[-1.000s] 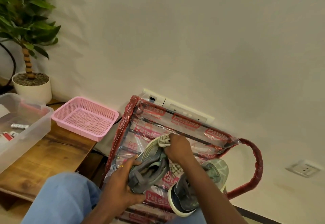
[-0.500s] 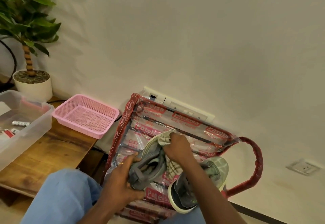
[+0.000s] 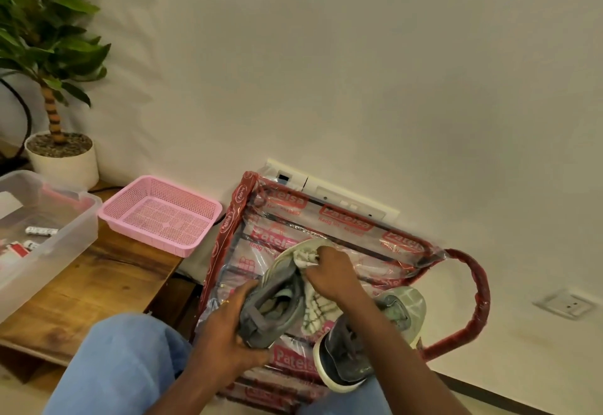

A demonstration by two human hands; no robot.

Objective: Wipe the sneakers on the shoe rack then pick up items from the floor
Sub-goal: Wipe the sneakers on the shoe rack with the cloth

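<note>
The left hand (image 3: 225, 330) clasps the sneaker (image 3: 277, 303) by its seven-o'clock heel to steady it while the right hand (image 3: 332, 276), clutching the cloth (image 3: 305, 256), rubs its twelve-o'clock toe.

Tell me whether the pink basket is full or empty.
Empty: the pink basket on the wooden table shows only its bare mesh floor, nothing inside.

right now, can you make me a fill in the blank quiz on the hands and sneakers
1. The left hand grips the grey sneaker at its ____ end.
2. The right hand presses a checked ____ onto that sneaker's toe.
3. The basket on the wooden table is ____.
Missing words: heel; cloth; pink.
</note>
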